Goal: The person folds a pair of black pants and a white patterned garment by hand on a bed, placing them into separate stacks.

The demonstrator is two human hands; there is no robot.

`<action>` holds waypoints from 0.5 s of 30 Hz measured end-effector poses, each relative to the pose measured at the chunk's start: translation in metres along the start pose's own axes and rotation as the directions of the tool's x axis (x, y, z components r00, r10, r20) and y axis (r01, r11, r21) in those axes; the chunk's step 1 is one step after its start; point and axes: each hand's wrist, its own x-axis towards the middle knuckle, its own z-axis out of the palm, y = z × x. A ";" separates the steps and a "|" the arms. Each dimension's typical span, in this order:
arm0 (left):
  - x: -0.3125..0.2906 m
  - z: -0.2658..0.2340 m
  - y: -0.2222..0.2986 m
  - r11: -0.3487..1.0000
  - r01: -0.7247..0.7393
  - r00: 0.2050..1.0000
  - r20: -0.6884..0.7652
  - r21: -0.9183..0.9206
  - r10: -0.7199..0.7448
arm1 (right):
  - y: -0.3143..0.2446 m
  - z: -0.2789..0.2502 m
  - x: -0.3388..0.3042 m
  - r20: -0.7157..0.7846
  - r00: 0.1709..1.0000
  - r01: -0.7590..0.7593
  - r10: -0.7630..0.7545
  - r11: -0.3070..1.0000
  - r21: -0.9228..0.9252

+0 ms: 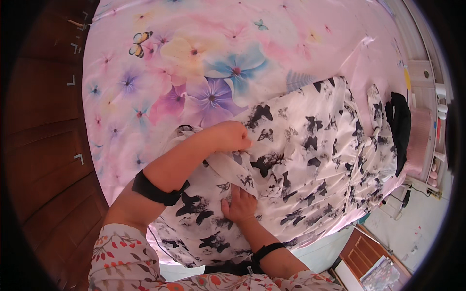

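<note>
The white cloth (310, 179), printed with black butterflies, lay spread and creased across the near side of the bed, its folds bunched loosely at the hands and running off to the right. The left hand (232, 137) was at the upper edge of the bunched part, its grip closed with the fingers curled into a fist; whether fabric was pinched inside could not be seen. Just below it, the right hand (240, 206) lay on the cloth with its thumb apart and its fingers reaching beneath a raised flap; the fingertips were covered, so the state of that grip could not be told. A black band (158, 189) circled the left arm near the elbow, and another, narrower black strap (268, 250) the right forearm. The sleeve (121, 252) on the left was pale with red and orange sprigs.

Beyond the cloth stretched the pink bedspread (194, 53), patterned with large flowers and butterflies. At the cloth's right end lay a black fabric piece (400, 128). Dark wooden panels (43, 145) stood along the left, and a brown door (361, 250) showed at lower right.
</note>
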 end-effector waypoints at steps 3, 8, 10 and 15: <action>-0.002 0.012 0.028 0.981 -0.057 0.998 -0.004 0.187 0.058 | 0.003 -0.003 0.002 -0.008 1.000 0.000 0.000 1.000 -0.003; 0.007 0.086 0.048 0.914 -0.294 0.897 -0.250 0.278 0.365 | -0.013 -0.027 0.014 0.574 0.764 -0.375 0.295 0.927 0.024; 0.017 0.109 0.075 0.912 -0.216 0.907 -0.274 0.350 0.320 | 0.005 -0.007 0.004 0.310 0.941 -0.162 0.137 0.985 0.058; 0.028 0.133 0.108 0.994 -0.046 0.962 -0.262 0.100 0.071 | 0.010 0.011 -0.009 0.027 0.998 0.055 -0.059 0.991 0.122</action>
